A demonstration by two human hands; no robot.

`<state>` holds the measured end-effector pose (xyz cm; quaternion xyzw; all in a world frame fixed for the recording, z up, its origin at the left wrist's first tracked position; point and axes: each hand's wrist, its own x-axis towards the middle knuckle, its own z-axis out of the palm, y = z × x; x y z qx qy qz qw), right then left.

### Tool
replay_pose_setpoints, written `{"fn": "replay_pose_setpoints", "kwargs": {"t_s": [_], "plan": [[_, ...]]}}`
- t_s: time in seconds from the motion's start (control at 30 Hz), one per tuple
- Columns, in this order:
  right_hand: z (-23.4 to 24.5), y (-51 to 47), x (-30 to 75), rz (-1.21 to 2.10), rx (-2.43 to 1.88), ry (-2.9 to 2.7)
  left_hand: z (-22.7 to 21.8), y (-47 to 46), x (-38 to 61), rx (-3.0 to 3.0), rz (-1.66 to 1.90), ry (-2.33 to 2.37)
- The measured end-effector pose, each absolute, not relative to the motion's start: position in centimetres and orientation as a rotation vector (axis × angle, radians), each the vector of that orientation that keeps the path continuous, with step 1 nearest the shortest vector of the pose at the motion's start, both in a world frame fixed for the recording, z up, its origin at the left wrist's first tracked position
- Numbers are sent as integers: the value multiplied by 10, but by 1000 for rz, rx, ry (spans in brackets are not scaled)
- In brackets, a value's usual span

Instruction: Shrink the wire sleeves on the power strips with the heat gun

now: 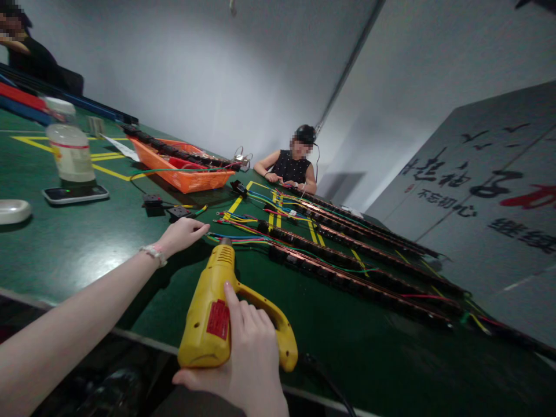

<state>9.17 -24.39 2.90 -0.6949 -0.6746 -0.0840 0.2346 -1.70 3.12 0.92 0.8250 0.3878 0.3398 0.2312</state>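
A yellow heat gun is gripped by my right hand, its nozzle pointing away from me toward a bundle of coloured wires. My left hand is closed at the wire ends, just left of the nozzle; the fingertips pinch the tip of the bundle. Those wires run right into a long dark strip assembly with copper-coloured bars lying on the green table. A second set of wires with red-tipped ends lies just behind. The gun's black cord trails off the front edge.
An orange basket holding long strips stands at the back left. Black connectors lie near my left hand. A bottle, a phone and a white case are further left. Another person sits across the table.
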Motion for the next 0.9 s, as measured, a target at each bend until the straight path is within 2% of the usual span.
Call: {"fn": "replay_pose_setpoints", "kwargs": {"t_s": [0.17, 0.43, 0.6, 0.9], "plan": [[31, -251, 114, -241, -1963, -1804, 14, 26, -18, 2451, 780, 1169], [25, -261, 150, -395, -2046, -1671, 14, 27, -17, 2494, 771, 1152], [25, -263, 151, -425, -2050, -1677, 6, 32, -11, 2500, 743, 1043], [21, -262, 144, -425, -2084, -1687, 2, 30, 2, 2473, 636, 1166]]}}
